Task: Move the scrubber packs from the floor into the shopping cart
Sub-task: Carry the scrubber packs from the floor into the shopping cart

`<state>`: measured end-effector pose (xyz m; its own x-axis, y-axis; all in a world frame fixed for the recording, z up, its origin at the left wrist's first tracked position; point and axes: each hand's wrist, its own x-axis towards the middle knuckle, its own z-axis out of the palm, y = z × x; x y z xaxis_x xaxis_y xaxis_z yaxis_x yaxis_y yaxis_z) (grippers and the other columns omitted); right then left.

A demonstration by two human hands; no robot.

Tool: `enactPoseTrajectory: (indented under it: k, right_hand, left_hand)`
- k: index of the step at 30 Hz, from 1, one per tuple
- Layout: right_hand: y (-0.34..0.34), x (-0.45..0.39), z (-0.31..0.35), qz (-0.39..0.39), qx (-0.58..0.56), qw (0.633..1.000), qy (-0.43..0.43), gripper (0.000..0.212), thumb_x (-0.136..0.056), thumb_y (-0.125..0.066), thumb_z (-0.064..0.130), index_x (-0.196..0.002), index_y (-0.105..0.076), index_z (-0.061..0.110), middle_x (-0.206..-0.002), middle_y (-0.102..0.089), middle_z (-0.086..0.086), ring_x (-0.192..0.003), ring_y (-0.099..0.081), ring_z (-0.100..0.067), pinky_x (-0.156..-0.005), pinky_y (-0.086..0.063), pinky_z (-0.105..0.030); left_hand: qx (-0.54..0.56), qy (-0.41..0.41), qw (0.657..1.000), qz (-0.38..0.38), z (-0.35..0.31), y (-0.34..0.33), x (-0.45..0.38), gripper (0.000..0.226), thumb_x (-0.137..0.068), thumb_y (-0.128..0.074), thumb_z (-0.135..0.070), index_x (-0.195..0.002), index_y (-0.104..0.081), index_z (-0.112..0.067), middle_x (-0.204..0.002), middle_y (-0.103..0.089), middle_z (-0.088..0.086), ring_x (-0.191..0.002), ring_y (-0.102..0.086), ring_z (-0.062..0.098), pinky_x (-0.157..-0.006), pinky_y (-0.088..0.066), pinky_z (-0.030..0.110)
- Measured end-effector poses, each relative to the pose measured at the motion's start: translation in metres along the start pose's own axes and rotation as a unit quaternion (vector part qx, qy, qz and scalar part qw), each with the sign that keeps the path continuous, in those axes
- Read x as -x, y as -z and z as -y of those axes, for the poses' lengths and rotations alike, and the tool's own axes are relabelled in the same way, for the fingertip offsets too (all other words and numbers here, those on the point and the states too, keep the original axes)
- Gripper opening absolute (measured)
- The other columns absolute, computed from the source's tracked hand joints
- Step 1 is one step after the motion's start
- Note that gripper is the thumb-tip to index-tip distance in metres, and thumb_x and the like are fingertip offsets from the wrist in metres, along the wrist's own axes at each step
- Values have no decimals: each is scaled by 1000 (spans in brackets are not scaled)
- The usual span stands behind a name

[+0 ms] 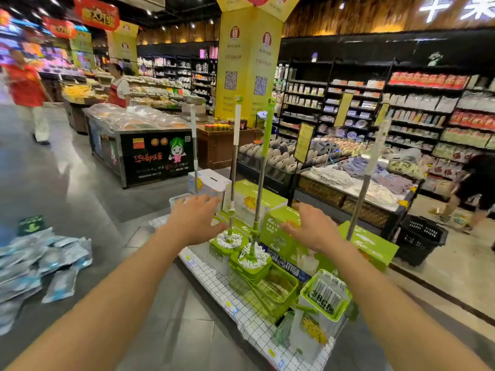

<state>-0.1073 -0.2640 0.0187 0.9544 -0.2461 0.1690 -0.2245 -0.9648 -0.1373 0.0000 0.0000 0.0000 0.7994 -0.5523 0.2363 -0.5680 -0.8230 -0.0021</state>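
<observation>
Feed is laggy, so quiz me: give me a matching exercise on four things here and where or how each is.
Things:
1. scrubber packs
2. left hand
3. black basket
4. mops

Places or states:
A. on the floor at far right
B. upright in green buckets
C. heaped on the floor at left
D. open, holding nothing

Pairs: 1-C, 2-D, 3-A, 4-B

Scrubber packs [40, 266] heaped on floor [67, 188]
</observation>
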Motion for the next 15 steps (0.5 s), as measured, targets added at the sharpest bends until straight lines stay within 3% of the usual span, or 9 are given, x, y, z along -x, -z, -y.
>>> enactPoseTrajectory:
  k: [7,15]
  right_hand:
    - [-94,-36,130,80,5,986,144,74,-96,-52,64,-154,-37,19,-156,-44,-6,-142,-44,-29,-107,-44,-42]
    - [-207,-86,268,198,-34,949,243,74,-94,-56,62,-152,-41,18,-154,-47,-7,-140,-47,-30,-111,-41,-43]
  left_hand:
    - [11,153,986,67,116,-59,96,73,-90,-43,-75,-146,-43,-29,-148,-51,1,-134,-49,30,-105,-43,46]
    - [24,338,928,151,250,-99,191,76,-93,-44,-71,-151,-37,-23,-150,-48,7,-136,-47,31,-109,-42,50]
